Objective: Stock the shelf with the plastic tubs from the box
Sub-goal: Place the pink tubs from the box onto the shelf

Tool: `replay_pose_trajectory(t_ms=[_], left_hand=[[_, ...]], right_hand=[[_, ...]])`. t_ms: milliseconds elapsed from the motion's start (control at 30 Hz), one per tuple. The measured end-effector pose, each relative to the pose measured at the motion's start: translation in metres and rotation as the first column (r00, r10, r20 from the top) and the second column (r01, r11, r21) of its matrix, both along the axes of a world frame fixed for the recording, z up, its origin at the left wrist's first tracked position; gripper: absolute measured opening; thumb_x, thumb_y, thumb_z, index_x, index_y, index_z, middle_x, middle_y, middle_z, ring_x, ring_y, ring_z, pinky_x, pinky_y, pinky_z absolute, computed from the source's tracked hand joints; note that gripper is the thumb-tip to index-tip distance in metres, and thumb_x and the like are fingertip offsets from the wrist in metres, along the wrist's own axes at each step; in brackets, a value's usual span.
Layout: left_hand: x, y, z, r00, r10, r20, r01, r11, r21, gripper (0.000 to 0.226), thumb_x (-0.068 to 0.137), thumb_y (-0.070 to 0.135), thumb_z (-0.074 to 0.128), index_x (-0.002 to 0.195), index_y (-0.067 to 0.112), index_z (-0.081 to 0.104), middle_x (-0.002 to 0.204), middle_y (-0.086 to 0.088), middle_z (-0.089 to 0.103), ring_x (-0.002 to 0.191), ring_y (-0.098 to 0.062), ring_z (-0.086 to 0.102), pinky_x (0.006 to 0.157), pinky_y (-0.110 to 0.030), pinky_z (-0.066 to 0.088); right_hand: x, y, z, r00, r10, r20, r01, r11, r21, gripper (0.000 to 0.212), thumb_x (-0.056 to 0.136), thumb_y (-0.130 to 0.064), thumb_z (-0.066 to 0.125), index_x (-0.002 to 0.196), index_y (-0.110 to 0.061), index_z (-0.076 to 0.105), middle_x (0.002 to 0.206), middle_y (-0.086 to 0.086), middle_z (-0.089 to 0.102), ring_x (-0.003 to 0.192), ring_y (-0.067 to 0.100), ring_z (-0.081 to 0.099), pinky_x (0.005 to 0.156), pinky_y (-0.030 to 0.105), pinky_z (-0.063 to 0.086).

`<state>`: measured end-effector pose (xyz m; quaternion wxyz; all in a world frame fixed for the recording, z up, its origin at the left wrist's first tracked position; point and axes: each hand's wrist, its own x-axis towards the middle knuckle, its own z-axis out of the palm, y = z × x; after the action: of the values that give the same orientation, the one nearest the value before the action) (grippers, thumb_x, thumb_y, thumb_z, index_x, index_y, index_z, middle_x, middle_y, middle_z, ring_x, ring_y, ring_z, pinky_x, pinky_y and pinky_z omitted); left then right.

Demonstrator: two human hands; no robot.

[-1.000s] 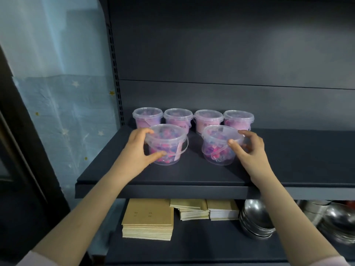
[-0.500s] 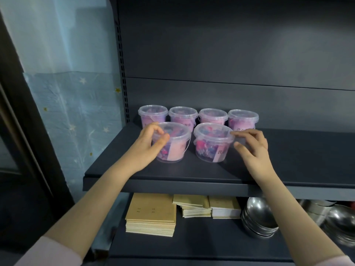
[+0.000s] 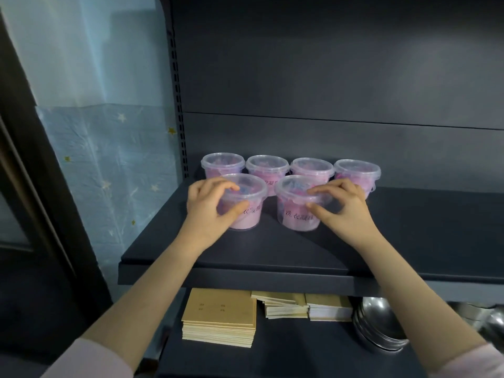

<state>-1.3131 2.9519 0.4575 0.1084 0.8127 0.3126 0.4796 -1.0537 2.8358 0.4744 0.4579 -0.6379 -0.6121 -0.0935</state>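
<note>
Both front tubs have been turned in the last second, and their labels now face out. The left hand (image 3: 210,211) curls round the left tub (image 3: 252,214) and the right hand (image 3: 343,211) round the right tub (image 3: 294,216). Both stand on the shelf (image 3: 272,255), and the back row of tubs (image 3: 311,167) is just beyond the fingers. This pair looks nearly placed.

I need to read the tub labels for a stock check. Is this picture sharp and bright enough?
Head view: dim, bluish light; the dark shelf swallows detail. Same view: labels on the front left tub and front right tub are soft, partly covered by the left hand and right hand gripping them; the wide lens bends the slotted post.
</note>
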Motion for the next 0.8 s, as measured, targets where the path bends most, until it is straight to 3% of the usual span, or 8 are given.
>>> replay_pose_trajectory(t_ms=[100,267,433,533,667,800], left_hand=[[0.002,0.004,-0.002,0.996,-0.019,-0.090,0.019,1.000,0.001,0.048,0.083,0.058,0.046,0.120,0.028,0.056,0.133,0.012,0.050,0.126,-0.015,0.035,0.105,-0.038,0.030],[0.006,0.010,-0.001,0.997,-0.068,-0.019,0.067,0.995,-0.070,0.033,0.091,0.033,0.059,0.121,0.020,0.053,0.138,0.008,0.046,0.121,-0.002,0.036,0.104,-0.030,0.032],[0.009,0.022,0.001,0.997,-0.072,-0.022,0.071,0.996,-0.062,0.026,0.090,0.029,0.061,0.114,0.020,0.054,0.130,0.010,0.044,0.119,-0.016,0.046,0.094,-0.030,0.042],[0.010,0.025,0.000,0.999,-0.046,-0.012,0.045,0.996,-0.083,0.023,0.091,0.027,0.059,0.113,0.023,0.052,0.124,0.015,0.041,0.113,-0.015,0.047,0.085,-0.032,0.047],[0.009,0.035,-0.002,0.998,-0.064,0.021,0.066,0.991,-0.116,0.023,0.091,0.030,0.060,0.113,0.025,0.054,0.131,0.009,0.043,0.119,-0.015,0.045,0.093,-0.030,0.043],[0.010,0.039,-0.002,0.999,-0.047,-0.004,0.047,0.996,-0.078,0.028,0.087,0.035,0.064,0.113,0.025,0.057,0.124,0.009,0.044,0.120,-0.018,0.044,0.096,-0.029,0.040]], right_hand=[[-0.003,0.015,-0.005,0.999,-0.047,0.005,0.047,0.997,0.064,0.026,0.074,-0.034,0.078,0.098,-0.032,0.073,0.098,-0.005,0.051,0.099,0.015,0.042,0.096,0.014,0.028],[0.002,0.021,-0.011,0.998,-0.046,0.047,0.042,0.995,0.089,0.039,0.074,-0.039,0.079,0.110,-0.024,0.071,0.104,-0.007,0.054,0.102,0.014,0.044,0.092,0.005,0.025],[0.005,0.023,-0.015,0.998,-0.037,0.040,0.033,0.995,0.093,0.027,0.080,-0.038,0.067,0.102,-0.023,0.069,0.104,-0.004,0.062,0.103,0.022,0.052,0.094,0.004,0.024],[0.004,0.025,-0.015,0.998,-0.040,0.052,0.035,0.994,0.104,0.025,0.082,-0.033,0.069,0.105,-0.021,0.070,0.105,-0.002,0.060,0.103,0.019,0.052,0.096,0.011,0.029],[0.006,0.028,-0.021,0.995,-0.008,0.100,0.004,0.999,0.038,0.033,0.091,-0.018,0.061,0.123,-0.013,0.062,0.123,0.005,0.055,0.117,0.021,0.050,0.104,0.029,0.035],[0.007,0.031,-0.022,0.993,-0.024,0.114,0.022,0.999,0.024,0.032,0.094,-0.007,0.053,0.126,-0.008,0.059,0.128,0.007,0.054,0.120,0.017,0.048,0.104,0.023,0.035]])
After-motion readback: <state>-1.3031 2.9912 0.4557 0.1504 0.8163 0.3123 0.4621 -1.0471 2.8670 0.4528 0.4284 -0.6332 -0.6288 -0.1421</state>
